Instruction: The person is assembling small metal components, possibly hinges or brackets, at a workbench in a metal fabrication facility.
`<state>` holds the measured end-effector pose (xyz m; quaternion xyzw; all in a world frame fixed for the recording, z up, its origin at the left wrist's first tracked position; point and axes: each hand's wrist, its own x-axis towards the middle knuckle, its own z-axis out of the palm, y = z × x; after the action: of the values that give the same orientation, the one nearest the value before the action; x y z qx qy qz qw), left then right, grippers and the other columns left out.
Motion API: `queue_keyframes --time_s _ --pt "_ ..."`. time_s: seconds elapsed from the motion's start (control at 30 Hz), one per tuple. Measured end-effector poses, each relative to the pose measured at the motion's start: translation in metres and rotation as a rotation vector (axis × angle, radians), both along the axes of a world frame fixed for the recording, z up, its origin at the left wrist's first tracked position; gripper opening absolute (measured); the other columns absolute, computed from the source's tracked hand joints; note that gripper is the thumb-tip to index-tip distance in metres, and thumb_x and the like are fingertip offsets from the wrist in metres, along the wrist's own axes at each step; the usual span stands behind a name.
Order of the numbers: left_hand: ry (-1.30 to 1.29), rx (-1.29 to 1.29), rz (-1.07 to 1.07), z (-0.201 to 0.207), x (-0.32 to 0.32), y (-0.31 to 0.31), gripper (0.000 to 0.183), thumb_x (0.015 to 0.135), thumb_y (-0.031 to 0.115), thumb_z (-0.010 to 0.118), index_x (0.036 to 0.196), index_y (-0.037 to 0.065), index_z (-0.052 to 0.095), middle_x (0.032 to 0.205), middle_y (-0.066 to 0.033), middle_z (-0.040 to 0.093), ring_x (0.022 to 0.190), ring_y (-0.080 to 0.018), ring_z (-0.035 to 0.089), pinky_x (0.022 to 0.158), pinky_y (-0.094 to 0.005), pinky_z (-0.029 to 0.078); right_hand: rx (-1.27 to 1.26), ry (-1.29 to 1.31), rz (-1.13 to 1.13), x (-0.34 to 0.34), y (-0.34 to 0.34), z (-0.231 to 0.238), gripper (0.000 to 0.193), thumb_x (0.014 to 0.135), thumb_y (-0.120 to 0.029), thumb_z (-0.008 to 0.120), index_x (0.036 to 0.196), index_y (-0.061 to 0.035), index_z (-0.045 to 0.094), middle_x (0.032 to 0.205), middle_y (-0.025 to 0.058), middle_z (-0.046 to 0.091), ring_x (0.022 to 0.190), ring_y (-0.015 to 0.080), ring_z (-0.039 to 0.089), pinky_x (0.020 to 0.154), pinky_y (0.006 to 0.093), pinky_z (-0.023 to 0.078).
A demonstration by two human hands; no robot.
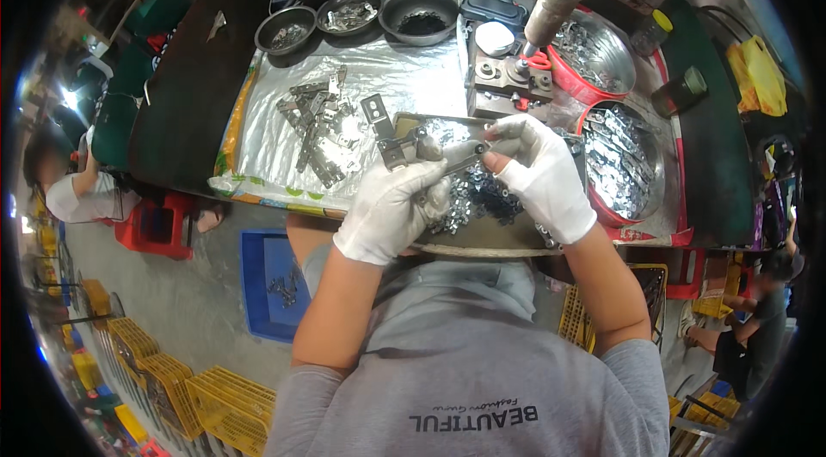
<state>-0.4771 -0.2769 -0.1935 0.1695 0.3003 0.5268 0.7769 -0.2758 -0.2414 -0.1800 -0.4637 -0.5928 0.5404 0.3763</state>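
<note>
My left hand, in a white glove, is closed around a long metal bracket with a holed plate jutting up beyond the fingers. The bracket's narrow arm reaches toward my right hand, also gloved, with bare thumb and fingertip showing. That thumb and finger are pinched at the arm's end, beside a small dark round part; which of the two they grip is unclear. Below both hands, a tray holds many small silver and dark fittings.
Loose metal brackets lie on silver sheeting at left. Behind stand dark bowls of small parts. A press head overhangs a metal die block. Red-rimmed tins of parts stand right; a blue bin sits on the floor.
</note>
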Motion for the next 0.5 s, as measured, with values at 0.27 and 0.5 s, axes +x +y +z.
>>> queue_keyframes --time_s 0.27,0.5 --pt "0.039 -0.089 0.004 0.009 0.009 0.005 0.011 0.092 -0.004 0.058 0.102 -0.001 0.056 0.087 -0.0057 0.058 0.071 -0.012 0.06 0.061 -0.0218 0.052 0.014 0.01 -0.072 0.006 0.001 0.01 0.02 0.088 -0.002 0.067 0.107 -0.0019 0.062 0.082 0.0001 0.063 0.068 0.0025 0.051 0.061 0.0186 0.043" --pt "0.161 0.004 -0.017 0.006 0.013 0.009 0.01 0.093 -0.001 0.054 0.103 -0.002 0.054 0.078 -0.0082 0.058 0.063 -0.0151 0.058 0.056 -0.0248 0.048 0.032 0.011 -0.079 0.014 0.003 0.006 0.019 0.087 -0.003 0.068 0.106 -0.0015 0.063 0.083 0.0 0.064 0.068 0.0027 0.052 0.059 0.019 0.043"
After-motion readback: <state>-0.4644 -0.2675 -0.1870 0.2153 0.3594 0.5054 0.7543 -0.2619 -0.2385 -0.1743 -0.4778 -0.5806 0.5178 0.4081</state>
